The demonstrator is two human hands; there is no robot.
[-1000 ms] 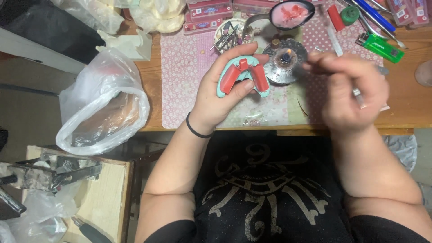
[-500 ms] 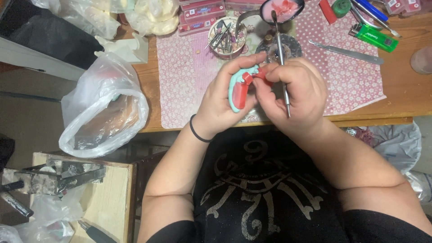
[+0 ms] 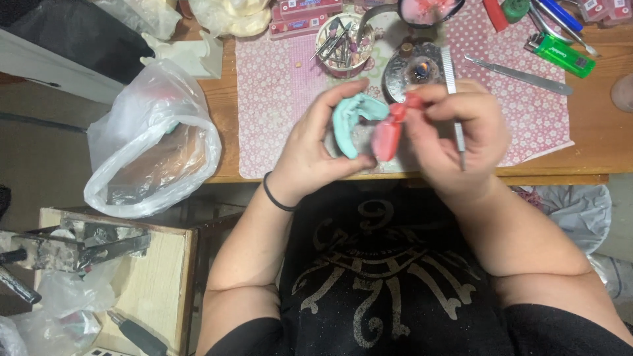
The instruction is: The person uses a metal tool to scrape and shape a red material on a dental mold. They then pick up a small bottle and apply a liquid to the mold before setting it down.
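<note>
Off the table's left corner hangs a clear plastic bag, mouth open toward you, well apart from your hands, so your elbow has free room on that side. Your left hand curls its fingers around a teal dental cast, held up above the pink patterned mat and just inside the table edge, tilted toward you so its arch is easy to see. Touching it is a pink wax piece, pinched by your right hand, which also grips a slim metal tool upright, out of the way. Behind, a cup of burs stands near; at right a green lighter lies apart.
</note>
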